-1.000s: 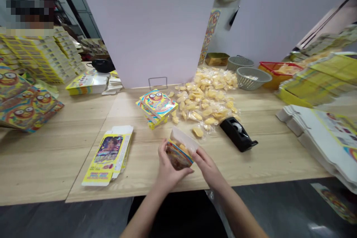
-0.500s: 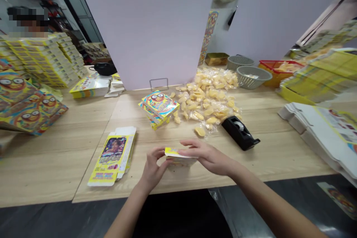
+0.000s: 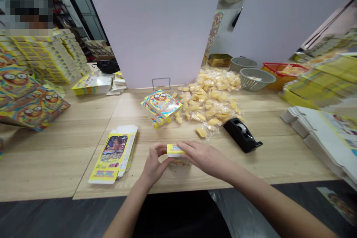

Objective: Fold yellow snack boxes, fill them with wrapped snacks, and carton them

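A small yellow-topped carton (image 3: 174, 150) stands upright on the table in front of me. Its left side is pinched between the thumb and fingers of my left hand (image 3: 155, 165). My right hand (image 3: 202, 158) grips the carton from the right, its fingers laid over the top flap and its thumb hidden. Left of my hands lies a flat, unfolded carton (image 3: 113, 155), printed yellow with white flaps. Beyond the carton, finished-looking boxes with a cartoon face (image 3: 162, 103) sit in a short, skewed stack. Wrapped yellow pieces (image 3: 209, 104) are heaped behind my right hand.
A black tape dispenser (image 3: 242, 134) stands to the right. Flat cartons (image 3: 315, 134) are piled at the right edge. Grey baskets (image 3: 258, 80) and a red basket (image 3: 281, 72) are behind. Stacked boxes (image 3: 44, 55) and a person are at the far left.
My right hand has slid left over the carton's top, and the flap sits flatter under its fingers. My left hand keeps its hold. The whole view has shifted slightly.
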{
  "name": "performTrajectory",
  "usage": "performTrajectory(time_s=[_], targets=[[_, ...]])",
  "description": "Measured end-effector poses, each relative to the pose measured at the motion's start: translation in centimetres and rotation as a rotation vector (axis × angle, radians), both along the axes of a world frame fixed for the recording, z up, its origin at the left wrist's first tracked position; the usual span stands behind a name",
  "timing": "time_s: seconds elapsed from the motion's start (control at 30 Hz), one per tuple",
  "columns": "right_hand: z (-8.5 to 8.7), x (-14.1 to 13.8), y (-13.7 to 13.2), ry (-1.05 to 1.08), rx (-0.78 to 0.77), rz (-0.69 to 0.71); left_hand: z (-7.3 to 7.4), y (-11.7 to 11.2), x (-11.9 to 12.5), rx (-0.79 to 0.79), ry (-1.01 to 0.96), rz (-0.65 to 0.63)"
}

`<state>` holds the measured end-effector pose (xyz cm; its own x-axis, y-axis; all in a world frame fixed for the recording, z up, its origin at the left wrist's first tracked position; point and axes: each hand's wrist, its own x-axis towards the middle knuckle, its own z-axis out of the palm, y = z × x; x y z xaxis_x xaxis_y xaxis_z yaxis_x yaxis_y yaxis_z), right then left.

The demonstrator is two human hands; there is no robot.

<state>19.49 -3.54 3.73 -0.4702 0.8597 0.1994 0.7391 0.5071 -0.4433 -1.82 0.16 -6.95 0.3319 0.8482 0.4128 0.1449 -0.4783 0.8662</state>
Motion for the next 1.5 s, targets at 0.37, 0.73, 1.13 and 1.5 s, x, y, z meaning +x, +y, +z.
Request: performTrajectory(time_s=[0.37,0.73,1.13,1.5], targets=[[-0.2,0.4,-0.2,0.018,0.098,0.045,2.7,-0.1,-1.0,0.094,0.193,-0.157],[-0.7,0.6,-0.1,0.072,0.112,0.089,7.9,-0.3,0.1,0.180,0.373,-0.138],[-6.0,3.1,-2.3,0.222,0.354,0.026,3.0,-0.5,-1.2,0.659,0.392,-0.036],[-9.2,3.5,-4.9,0.409,0.258,-0.245,4.7,-1.2,1.9,0.318,0.235,-0.067]])
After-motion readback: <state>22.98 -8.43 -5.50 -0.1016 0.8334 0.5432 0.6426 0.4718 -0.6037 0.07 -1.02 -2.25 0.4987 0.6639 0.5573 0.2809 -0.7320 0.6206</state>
